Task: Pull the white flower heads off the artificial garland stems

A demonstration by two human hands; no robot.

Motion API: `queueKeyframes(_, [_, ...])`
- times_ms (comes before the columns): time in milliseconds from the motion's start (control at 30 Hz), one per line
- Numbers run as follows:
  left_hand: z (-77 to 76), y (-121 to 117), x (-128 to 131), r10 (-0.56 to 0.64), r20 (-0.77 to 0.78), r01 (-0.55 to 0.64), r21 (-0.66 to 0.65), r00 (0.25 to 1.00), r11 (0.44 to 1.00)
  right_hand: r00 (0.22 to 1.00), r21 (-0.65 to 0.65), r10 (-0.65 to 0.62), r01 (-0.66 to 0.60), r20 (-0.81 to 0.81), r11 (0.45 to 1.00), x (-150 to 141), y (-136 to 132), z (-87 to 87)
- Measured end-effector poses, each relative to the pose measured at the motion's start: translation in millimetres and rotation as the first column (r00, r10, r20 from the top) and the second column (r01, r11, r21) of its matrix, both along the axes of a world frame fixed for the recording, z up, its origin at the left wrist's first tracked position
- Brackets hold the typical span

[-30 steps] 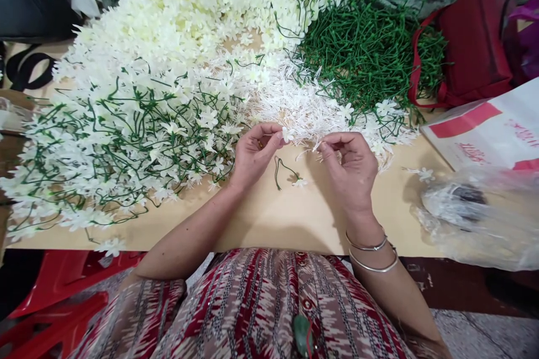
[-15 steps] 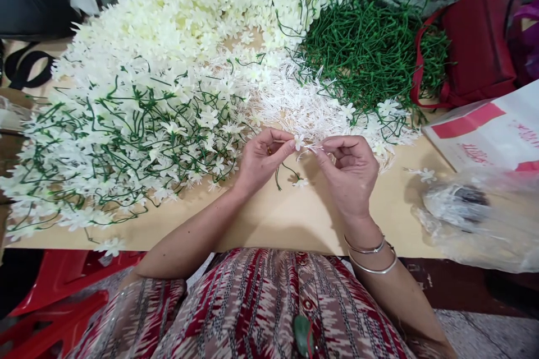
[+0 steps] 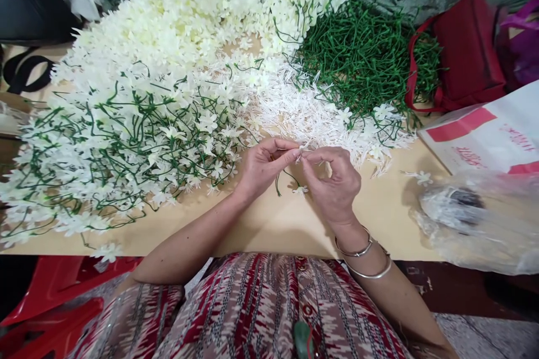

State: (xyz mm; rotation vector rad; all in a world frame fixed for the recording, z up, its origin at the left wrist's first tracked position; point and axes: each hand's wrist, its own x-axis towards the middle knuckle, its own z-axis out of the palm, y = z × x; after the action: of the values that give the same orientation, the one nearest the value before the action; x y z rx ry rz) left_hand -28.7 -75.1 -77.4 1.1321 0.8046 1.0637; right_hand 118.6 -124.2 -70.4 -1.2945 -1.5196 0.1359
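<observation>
My left hand (image 3: 267,167) is closed in a pinch on a small white artificial flower (image 3: 300,150), mostly covered by the fingertips. My right hand (image 3: 334,184), also pinched, meets it at the flower; the thin white stamen in its fingers is barely visible now. Under the hands, a green stem (image 3: 278,186) and a white blossom (image 3: 300,190) lie on the table. Just beyond the fingers spreads a heap of white stamens (image 3: 295,104). White flowers on green stems (image 3: 138,134) are piled to the left of my left hand.
Loose white petals (image 3: 177,17) are heaped at the back, beside a tangle of green stems (image 3: 362,56). To the right are a red bag (image 3: 471,50), a white and red paper bag (image 3: 488,129) and a clear plastic bag (image 3: 484,224). A black bag (image 3: 33,5) stands back left.
My hands, apart a second ago, have come together. The right hand moved left with the stamen to the flower, while the left hand shifted slightly right with it.
</observation>
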Motion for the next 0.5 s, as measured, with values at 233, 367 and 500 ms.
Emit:
queueKeyframes(233, [-0.3,0,-1,-0.032,0.004,0.032,0.063,0.999,0.997,0.959,-0.201,-0.012,-0.047,-0.283,0.978,-1,-1,-4.8])
queueKeyframes(367, [1.8,0,-3,-0.068,-0.026,0.07,0.095,0.997,0.993,0.982,-0.184,0.024,-0.059,-0.189,0.981,5,0,0.5])
queueKeyframes(500, [3.8,-1,-2,-0.085,-0.083,0.095,0.13,0.993,0.987,0.985,-0.132,0.011,-0.034,-0.172,0.991,8,3,2.4])
